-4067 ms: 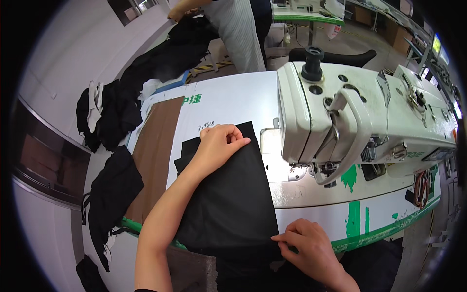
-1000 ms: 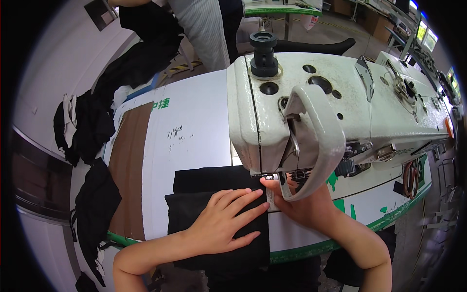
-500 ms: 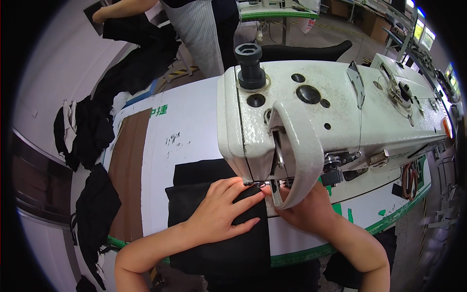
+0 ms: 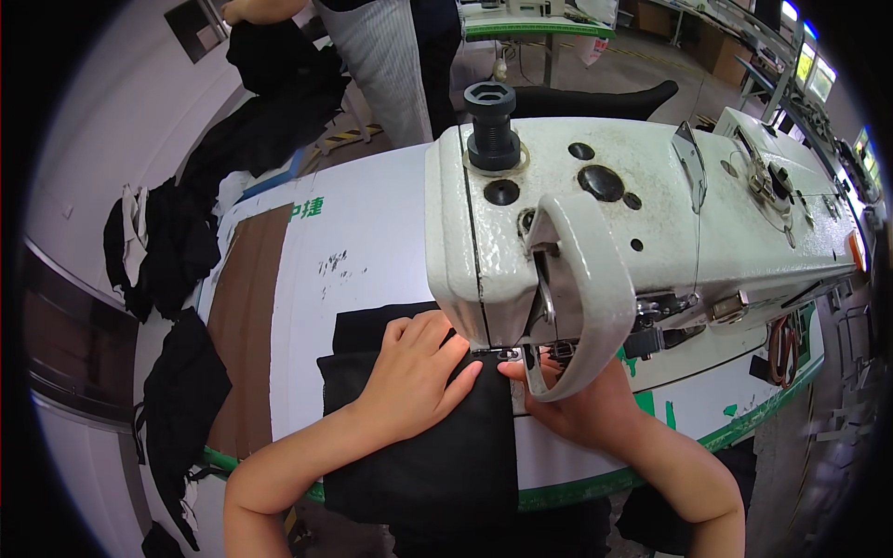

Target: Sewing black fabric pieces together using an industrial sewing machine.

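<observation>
A folded piece of black cloth (image 4: 446, 456) lies at the front of the sewing machine (image 4: 530, 223), its top edge under the needle area. My left hand (image 4: 414, 372) rests on the cloth, palm down, fingers bent and thumb apart, with the fingertips close to the presser foot (image 4: 493, 353). My right hand (image 4: 586, 405) is at the right edge of the cloth, its thumb tip touching or nearly touching that edge just in front of the foot. The machine's curved white guard (image 4: 600, 307) hides most of the right fingers.
Left of the cloth a brown board (image 4: 246, 335) lies on the white tabletop (image 4: 326, 242). Dark fabric pieces (image 4: 181, 381) hang over the table's left side. A person in a striped apron (image 4: 377, 65) stands beyond the table, one arm above more black fabric (image 4: 270, 102).
My left hand's fingers have drawn in from a wider spread, and its thumb has come up toward the presser foot. The machine appears slightly farther right in view. The other person's arm has shifted.
</observation>
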`<action>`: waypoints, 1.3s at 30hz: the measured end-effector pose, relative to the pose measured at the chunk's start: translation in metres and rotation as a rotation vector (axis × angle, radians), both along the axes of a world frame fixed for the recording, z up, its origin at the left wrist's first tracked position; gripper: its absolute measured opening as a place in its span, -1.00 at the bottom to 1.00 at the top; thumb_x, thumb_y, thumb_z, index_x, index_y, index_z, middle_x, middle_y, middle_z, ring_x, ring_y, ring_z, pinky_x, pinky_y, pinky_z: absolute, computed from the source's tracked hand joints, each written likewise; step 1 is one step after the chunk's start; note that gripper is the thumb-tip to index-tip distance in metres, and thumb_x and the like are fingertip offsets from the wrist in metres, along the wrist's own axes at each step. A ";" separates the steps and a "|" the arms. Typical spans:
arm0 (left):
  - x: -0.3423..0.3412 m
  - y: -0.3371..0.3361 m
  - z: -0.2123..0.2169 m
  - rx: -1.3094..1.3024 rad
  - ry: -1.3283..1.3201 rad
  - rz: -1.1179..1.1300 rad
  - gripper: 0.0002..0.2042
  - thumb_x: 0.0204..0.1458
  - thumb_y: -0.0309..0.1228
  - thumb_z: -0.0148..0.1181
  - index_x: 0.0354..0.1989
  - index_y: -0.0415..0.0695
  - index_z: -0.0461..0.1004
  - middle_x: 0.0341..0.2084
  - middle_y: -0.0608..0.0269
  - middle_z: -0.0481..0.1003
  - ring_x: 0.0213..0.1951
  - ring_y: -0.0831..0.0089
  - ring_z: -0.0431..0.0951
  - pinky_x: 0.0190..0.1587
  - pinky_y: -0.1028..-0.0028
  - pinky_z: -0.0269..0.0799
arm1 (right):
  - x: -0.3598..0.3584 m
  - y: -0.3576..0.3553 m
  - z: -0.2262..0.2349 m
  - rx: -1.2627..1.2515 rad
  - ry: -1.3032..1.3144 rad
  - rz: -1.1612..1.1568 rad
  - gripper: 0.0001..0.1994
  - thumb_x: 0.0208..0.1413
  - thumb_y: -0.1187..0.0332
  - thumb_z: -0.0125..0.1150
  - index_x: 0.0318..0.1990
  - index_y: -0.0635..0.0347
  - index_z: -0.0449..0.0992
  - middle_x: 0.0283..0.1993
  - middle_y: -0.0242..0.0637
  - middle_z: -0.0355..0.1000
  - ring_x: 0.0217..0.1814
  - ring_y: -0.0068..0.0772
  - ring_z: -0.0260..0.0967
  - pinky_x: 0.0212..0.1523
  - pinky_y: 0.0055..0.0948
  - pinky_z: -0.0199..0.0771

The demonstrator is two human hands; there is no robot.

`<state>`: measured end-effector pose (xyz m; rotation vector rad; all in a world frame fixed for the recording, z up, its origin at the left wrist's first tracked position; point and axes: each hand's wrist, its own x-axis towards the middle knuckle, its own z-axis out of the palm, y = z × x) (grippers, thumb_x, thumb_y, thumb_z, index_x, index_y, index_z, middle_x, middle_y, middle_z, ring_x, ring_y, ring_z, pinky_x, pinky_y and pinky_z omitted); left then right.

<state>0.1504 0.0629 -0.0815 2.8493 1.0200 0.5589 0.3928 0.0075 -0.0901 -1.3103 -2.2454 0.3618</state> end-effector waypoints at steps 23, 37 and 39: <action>0.001 -0.001 -0.005 -0.116 0.015 0.063 -0.72 0.12 -0.29 0.26 -0.11 -0.21 0.45 -0.02 0.05 0.37 0.10 0.10 0.37 0.11 0.17 0.22 | -0.004 0.005 0.005 0.015 0.073 -0.030 -0.79 -0.05 0.30 0.35 -0.21 -0.02 0.58 -0.47 -0.26 0.45 -0.41 -0.09 0.47 -0.43 -0.09 0.41; 0.002 0.001 -0.001 -0.032 -0.060 -0.110 -0.87 0.10 -0.40 0.29 -0.25 -0.12 0.50 -0.27 0.30 0.43 -0.10 0.34 0.48 0.01 0.32 0.31 | -0.004 0.003 0.006 0.035 0.035 -0.038 -0.77 -0.08 0.29 0.38 -0.19 -0.07 0.62 -0.39 -0.29 0.50 -0.34 -0.12 0.49 -0.34 -0.13 0.44; 0.003 0.002 -0.002 -0.043 -0.069 -0.115 -0.88 0.10 -0.40 0.29 -0.26 -0.13 0.50 -0.27 0.29 0.43 -0.10 0.32 0.48 0.01 0.31 0.31 | -0.004 0.003 0.009 0.029 0.041 -0.044 -0.77 -0.08 0.30 0.37 -0.20 -0.07 0.62 -0.38 -0.29 0.50 -0.33 -0.11 0.49 -0.33 -0.12 0.44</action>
